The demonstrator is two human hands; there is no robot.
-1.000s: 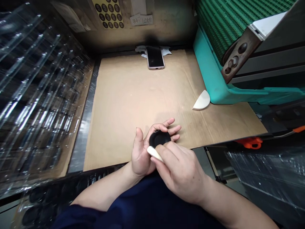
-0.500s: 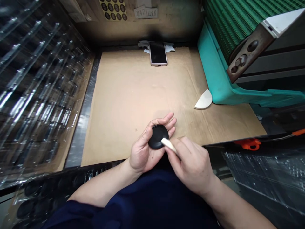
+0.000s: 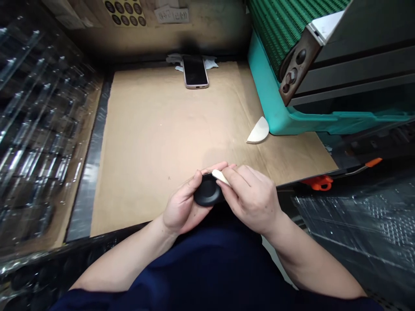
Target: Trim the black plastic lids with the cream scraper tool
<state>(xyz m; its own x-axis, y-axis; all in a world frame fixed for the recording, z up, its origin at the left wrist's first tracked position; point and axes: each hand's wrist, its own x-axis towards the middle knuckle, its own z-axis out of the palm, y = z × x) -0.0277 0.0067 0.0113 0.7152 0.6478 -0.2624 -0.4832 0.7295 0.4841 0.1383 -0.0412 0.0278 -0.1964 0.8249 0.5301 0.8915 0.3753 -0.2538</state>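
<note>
A round black dish-like part (image 3: pixel 206 191) rests in my left hand (image 3: pixel 181 207), with the thumb on its left edge and the fingers behind it. My right hand (image 3: pixel 254 194) pinches a small white pad (image 3: pixel 220 176) between thumb and fingers. The pad's tip touches or nearly touches the upper right rim of the black part. Both hands are over the front edge of a brown cardboard sheet (image 3: pixel 145 142). A white half-round piece (image 3: pixel 259 130) lies on the cardboard to the right.
A phone (image 3: pixel 195 72) lies on a white cloth at the back. At the right stand a teal bin (image 3: pixel 269 99) and a green ribbed belt (image 3: pixel 288 26). Clear plastic trays (image 3: pixel 35 142) are stacked at the left. An orange-handled tool (image 3: pixel 320 182) is at the right edge.
The white pad has moved from the lower right of the black part to its upper right rim. The black part is tilted differently. The whole view has shifted, so the surroundings appear further left.
</note>
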